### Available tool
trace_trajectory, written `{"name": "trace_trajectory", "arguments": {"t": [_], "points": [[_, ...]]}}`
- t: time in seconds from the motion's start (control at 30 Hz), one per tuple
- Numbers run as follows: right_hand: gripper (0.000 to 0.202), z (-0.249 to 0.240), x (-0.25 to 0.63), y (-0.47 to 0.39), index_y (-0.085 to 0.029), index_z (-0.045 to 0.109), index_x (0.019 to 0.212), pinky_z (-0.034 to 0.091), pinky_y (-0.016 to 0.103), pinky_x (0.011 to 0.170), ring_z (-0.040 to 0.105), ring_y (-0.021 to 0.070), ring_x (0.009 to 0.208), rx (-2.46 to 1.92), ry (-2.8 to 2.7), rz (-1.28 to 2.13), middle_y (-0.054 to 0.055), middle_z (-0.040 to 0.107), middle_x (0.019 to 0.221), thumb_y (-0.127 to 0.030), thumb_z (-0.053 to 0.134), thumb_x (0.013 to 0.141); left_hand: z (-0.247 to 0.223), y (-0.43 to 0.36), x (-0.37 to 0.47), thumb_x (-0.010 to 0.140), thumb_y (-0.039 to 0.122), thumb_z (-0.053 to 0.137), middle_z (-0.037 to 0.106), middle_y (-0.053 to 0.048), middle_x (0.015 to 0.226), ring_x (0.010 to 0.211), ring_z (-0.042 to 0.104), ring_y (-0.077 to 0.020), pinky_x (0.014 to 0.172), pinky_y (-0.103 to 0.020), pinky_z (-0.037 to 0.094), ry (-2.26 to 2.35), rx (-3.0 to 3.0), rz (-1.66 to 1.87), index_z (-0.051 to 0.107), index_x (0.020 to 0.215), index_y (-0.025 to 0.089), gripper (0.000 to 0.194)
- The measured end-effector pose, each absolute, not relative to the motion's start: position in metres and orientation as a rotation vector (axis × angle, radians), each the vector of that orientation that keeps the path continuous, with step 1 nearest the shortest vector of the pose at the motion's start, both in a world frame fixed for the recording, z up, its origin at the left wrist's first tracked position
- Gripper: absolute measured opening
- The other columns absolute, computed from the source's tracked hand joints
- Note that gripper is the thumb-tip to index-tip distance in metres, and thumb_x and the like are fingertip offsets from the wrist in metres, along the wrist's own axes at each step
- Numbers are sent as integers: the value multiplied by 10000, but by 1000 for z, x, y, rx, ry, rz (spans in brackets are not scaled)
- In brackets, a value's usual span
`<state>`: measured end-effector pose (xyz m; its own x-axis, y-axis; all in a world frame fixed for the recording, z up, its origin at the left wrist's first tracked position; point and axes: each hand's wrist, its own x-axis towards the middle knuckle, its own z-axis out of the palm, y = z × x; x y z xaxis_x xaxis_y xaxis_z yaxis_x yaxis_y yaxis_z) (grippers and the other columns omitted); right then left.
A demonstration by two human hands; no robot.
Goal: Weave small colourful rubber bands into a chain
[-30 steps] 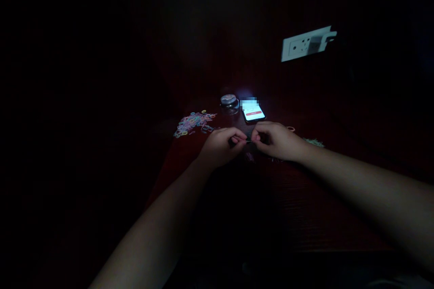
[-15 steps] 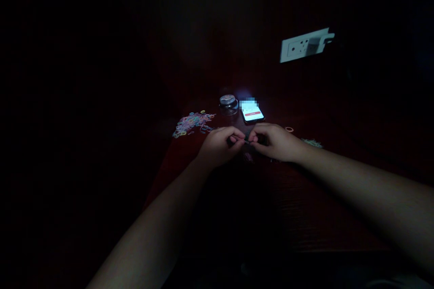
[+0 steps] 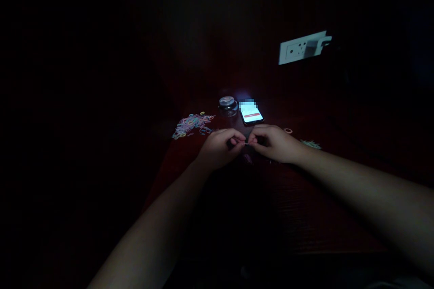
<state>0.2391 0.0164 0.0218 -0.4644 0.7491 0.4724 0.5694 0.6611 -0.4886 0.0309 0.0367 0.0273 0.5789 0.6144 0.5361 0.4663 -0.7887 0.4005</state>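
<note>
My left hand (image 3: 220, 146) and my right hand (image 3: 273, 142) meet above the dark red table, fingertips almost touching. Both are closed in a pinch, thumb against forefinger. Between them runs a small thin pale strand (image 3: 247, 144), gripped at either end; it is too small and dim to name surely. Left of my left hand lies a pile of small multicoloured loops (image 3: 192, 124), looking like little elastic bands. A few purplish loops (image 3: 248, 159) rest just below my fingertips. Past my right wrist sits a small pile of pale green loops (image 3: 311, 144).
Beyond my hands are a lidded clear jar (image 3: 228, 106) and a lit phone (image 3: 251, 113) lying face up. A pale orange ring (image 3: 288, 131) lies near my right hand. A white socket plate (image 3: 301, 48) with a plug is on the wall. Deep shadow hides much else.
The view has shifted very slightly. Both hands keep their pinch in nearly the same place, and the thin strand between the fingertips shows a little differently.
</note>
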Motion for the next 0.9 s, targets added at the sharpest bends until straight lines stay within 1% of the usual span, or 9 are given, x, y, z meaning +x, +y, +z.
{"name": "trace_trajectory", "arguments": {"t": [0.17, 0.33, 0.43, 0.53, 0.7, 0.9], "points": [[71, 24, 239, 15, -166, 615, 750, 364, 253, 625, 492, 129, 670, -974, -2175, 318, 14, 571, 738, -127, 566, 783, 25, 36, 30, 797, 186, 598, 695, -8, 818, 718, 638, -116, 678, -247, 504, 862, 2552, 991, 645, 960, 190, 169], [82, 25, 238, 13, -175, 598, 742, 347, 248, 606, 463, 123, 658, -916, -2162, 304, 4, 537, 726, -117, 555, 781, 26, 35, 30, 779, 196, 598, 682, 5, 784, 682, 616, -118, 660, -255, 497, 871, 2586, 989, 635, 978, 201, 202], [82, 26, 237, 12, -178, 594, 738, 348, 250, 605, 460, 121, 656, -906, -2142, 322, 3, 528, 728, -122, 556, 785, 29, 35, 31, 765, 183, 603, 657, 11, 739, 664, 587, -118, 652, -259, 481, 880, 2641, 986, 647, 914, 202, 156], [79, 26, 236, 11, -183, 590, 736, 352, 251, 611, 465, 120, 662, -907, -2128, 340, 1, 532, 730, -131, 562, 788, 30, 34, 31, 786, 175, 574, 628, 4, 727, 660, 551, -122, 637, -262, 455, 880, 2697, 946, 648, 850, 200, 101], [59, 24, 235, 12, -179, 586, 734, 350, 245, 592, 468, 114, 643, -934, -2120, 352, -5, 538, 715, -145, 576, 781, 30, 33, 31, 798, 178, 569, 608, 2, 740, 670, 526, -122, 627, -260, 424, 869, 2695, 905, 626, 832, 190, 68], [57, 24, 235, 11, -176, 570, 730, 362, 243, 570, 479, 114, 629, -969, -2095, 381, -5, 541, 706, -141, 561, 774, 30, 34, 31, 838, 214, 559, 610, 3, 754, 687, 543, -119, 639, -258, 426, 861, 2650, 909, 624, 837, 188, 69]]}}
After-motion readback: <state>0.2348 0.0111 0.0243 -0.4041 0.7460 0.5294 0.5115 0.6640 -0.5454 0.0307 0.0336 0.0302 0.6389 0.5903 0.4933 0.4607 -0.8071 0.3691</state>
